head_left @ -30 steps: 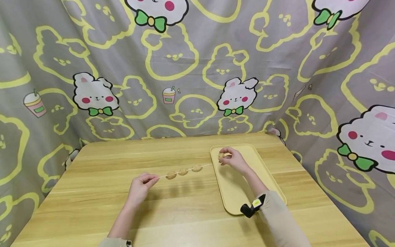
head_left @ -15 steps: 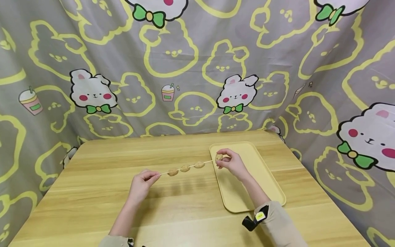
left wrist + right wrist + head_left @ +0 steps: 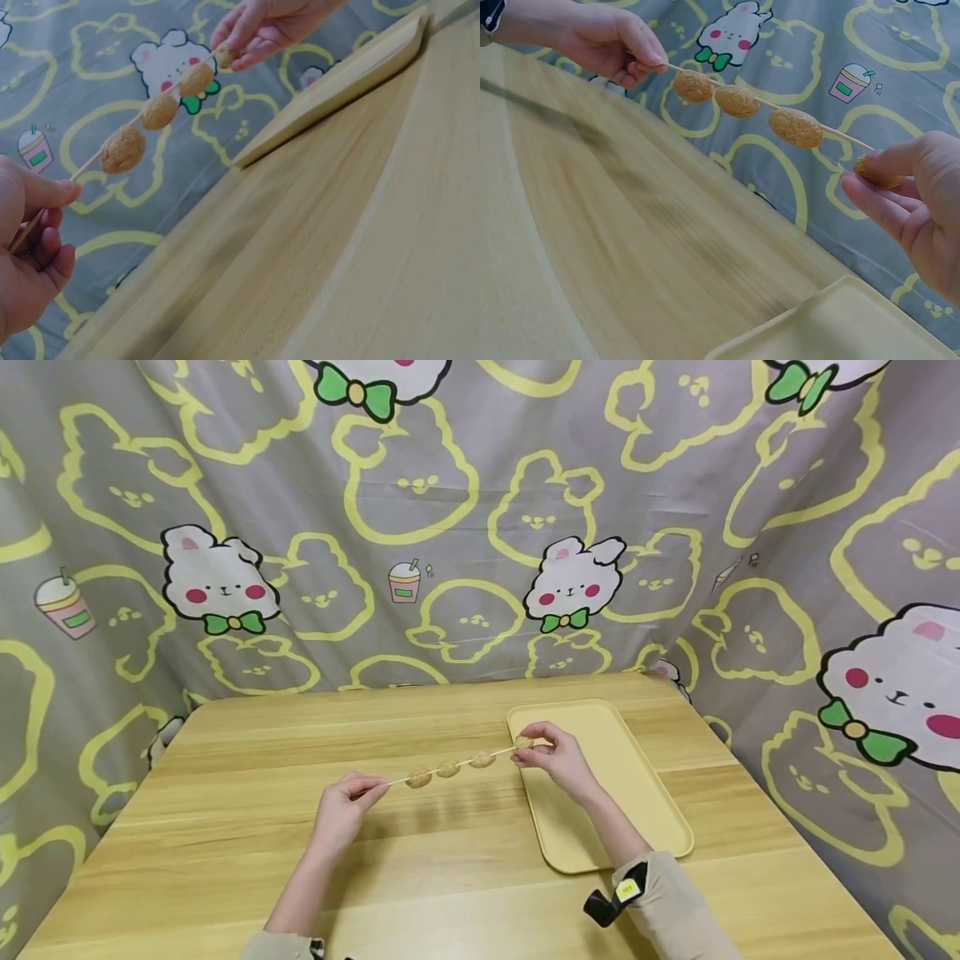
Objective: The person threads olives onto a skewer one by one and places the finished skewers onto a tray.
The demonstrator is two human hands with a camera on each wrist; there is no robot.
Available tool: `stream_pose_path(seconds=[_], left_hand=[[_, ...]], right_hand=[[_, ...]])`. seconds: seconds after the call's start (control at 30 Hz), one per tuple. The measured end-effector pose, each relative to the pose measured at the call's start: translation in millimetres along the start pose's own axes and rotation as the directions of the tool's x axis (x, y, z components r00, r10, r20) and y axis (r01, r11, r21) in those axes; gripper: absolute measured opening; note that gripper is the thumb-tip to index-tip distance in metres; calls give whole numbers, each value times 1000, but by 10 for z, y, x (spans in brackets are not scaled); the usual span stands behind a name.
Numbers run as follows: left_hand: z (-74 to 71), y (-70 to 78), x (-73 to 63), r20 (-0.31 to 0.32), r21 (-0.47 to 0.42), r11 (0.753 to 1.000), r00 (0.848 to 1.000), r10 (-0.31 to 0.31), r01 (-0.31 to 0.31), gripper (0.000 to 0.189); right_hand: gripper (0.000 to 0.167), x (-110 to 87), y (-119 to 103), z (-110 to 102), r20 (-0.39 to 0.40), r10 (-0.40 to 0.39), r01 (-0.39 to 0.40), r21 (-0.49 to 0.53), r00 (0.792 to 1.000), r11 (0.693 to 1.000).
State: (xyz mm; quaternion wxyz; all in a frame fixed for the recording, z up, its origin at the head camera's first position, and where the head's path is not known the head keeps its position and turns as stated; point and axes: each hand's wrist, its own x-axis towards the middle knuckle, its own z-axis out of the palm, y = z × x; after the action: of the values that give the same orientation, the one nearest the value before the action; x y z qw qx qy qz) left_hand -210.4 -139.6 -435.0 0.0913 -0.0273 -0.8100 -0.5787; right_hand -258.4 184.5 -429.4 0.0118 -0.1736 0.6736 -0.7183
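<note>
My left hand (image 3: 341,810) pinches one end of a thin wooden skewer (image 3: 844,135) between thumb and fingers. Three golden-brown, wrinkled balls (image 3: 736,100) are threaded along it, with small gaps between them. At the far end, my right hand (image 3: 566,768) holds another brown ball (image 3: 877,172) between thumb and fingertips, right at the skewer's tip; the fingers partly hide it. In the head view the skewer rises slightly from left to right, held above the wooden table (image 3: 262,760).
A yellow tray (image 3: 637,785) lies on the right side of the table, beneath my right hand and forearm. Behind the table hangs a grey curtain (image 3: 465,510) with cartoon prints. A black strap device (image 3: 615,897) sits on my right wrist.
My right hand has come left, bringing its ball from beyond the skewer's free tip onto that tip. My left hand stays nearly in place, and the skewer has tilted up a little.
</note>
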Motion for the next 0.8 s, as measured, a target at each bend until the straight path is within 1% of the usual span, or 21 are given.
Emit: stream_pose_path(seconds=[0.17,0.3,0.47,0.63,0.8], left_hand=[[-28,-22,5,-1,18,1000,1000,-7,7,11],[-47,-34,13,-1,27,1000,1000,-2,2,12],[-31,-32,0,-13,39,999,1000,13,-12,9],[10,-8,-8,-8,38,999,1000,26,-25,9],[3,38,8,-1,31,1000,1000,-3,3,10]], right_hand=[[32,7,-9,32,-15,4,-3,37,1000,999],[32,10,-7,45,-17,2,-1,50,1000,999],[33,-3,16,38,-6,9,-8,40,1000,999],[33,-18,18,35,-16,2,-1,29,1000,1000],[31,-13,-9,40,-6,-20,20,5,1000,1000]])
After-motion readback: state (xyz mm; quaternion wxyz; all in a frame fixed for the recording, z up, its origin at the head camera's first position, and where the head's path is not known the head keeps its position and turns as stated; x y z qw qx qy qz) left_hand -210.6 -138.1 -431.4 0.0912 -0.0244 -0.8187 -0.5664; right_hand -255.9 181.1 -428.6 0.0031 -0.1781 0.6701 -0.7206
